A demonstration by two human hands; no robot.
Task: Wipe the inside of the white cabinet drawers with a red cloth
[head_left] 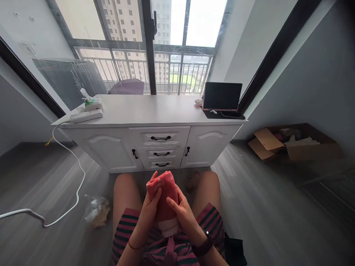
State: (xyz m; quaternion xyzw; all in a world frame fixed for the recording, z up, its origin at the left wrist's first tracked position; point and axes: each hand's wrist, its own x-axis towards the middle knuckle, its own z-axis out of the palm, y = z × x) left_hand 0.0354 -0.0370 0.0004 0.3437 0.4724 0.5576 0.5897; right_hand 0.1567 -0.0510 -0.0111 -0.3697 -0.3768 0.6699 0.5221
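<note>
Above my lap I hold a red, fuzzy, sock-like cloth item (165, 207) with a pale band at its lower end. My left hand (151, 201) grips its left side, the thumb pressed on the front near the folded top. From the right, my right hand (181, 208) closes round it, thumb across the front. Whether anything is inside the cloth cannot be seen. Beneath it lie my striped shorts (127, 229), with a pinkish drawstring (170, 251) hanging below the pale band.
Ahead stands a white cabinet (155, 111) bearing a power strip (86, 116), a tissue pack (93, 104) and a dark-screened tablet (223, 96). A white cable (79, 184) and a plastic bag (97, 210) lie on the floor at left; an open cardboard box (310, 151) sits at right.
</note>
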